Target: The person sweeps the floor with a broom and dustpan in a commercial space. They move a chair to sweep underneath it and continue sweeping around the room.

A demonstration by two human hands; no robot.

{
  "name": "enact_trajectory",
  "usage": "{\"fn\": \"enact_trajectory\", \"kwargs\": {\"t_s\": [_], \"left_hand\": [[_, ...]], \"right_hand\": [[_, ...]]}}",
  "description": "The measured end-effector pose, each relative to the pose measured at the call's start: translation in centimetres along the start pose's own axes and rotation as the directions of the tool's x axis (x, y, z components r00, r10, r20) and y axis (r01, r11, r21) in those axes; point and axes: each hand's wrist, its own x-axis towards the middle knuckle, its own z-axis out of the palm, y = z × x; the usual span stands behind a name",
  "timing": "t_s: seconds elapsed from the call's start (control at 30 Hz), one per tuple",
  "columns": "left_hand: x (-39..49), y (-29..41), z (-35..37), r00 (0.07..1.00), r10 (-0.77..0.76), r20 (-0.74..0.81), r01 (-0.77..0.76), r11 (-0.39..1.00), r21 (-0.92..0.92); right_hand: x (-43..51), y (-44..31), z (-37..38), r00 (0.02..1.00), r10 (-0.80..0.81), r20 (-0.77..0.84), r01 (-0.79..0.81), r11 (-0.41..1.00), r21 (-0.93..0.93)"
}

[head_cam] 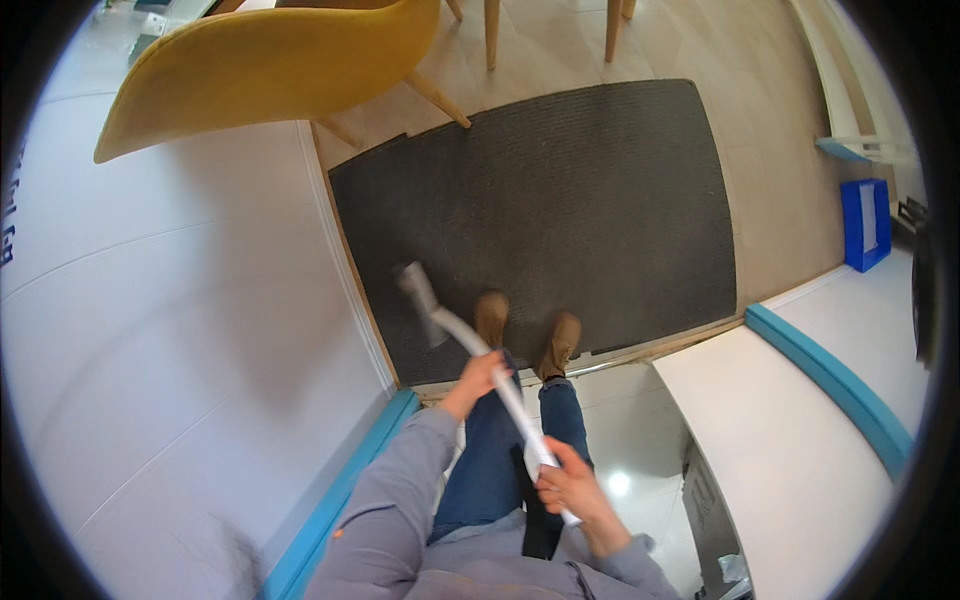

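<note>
My left hand is closed round the middle of the white handle of a long-handled brush. Nearer my body, my right hand grips the same handle close to its end. The brush's head, blurred by motion, is over the left part of a dark grey ribbed floor mat, a little to the left of my brown shoes. Whether the head touches the mat, I cannot tell. The handle slants from the lower right to the upper left, across my legs in blue jeans.
A yellow chair with wooden legs stands at the upper left, one leg at the mat's edge. A white wall panel with blue trim runs along the left. At the right are a white counter and a blue plastic basket.
</note>
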Motion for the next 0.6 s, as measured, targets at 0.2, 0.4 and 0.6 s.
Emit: {"fn": "enact_trajectory", "kwargs": {"t_s": [0.2, 0.4, 0.6], "left_hand": [[2.6, -4.2, 13.7, 0.911, 0.174, 0.374, -0.315, 0.879, 0.357], [-4.4, -10.0, -1.1, 0.980, 0.094, -0.176, -0.035, 0.950, 0.309], [3.9, -7.2, 6.4, 0.968, 0.150, 0.201, -0.224, 0.879, 0.421]], "right_hand": [[-7.1, 2.0, -5.0, 0.957, -0.174, -0.232, 0.128, 0.972, -0.198], [-4.8, 5.4, -7.6, 0.980, 0.182, -0.075, -0.185, 0.982, -0.040], [-2.1, 5.9, -8.5, 0.966, -0.158, -0.204, 0.156, 0.987, -0.030]]}}
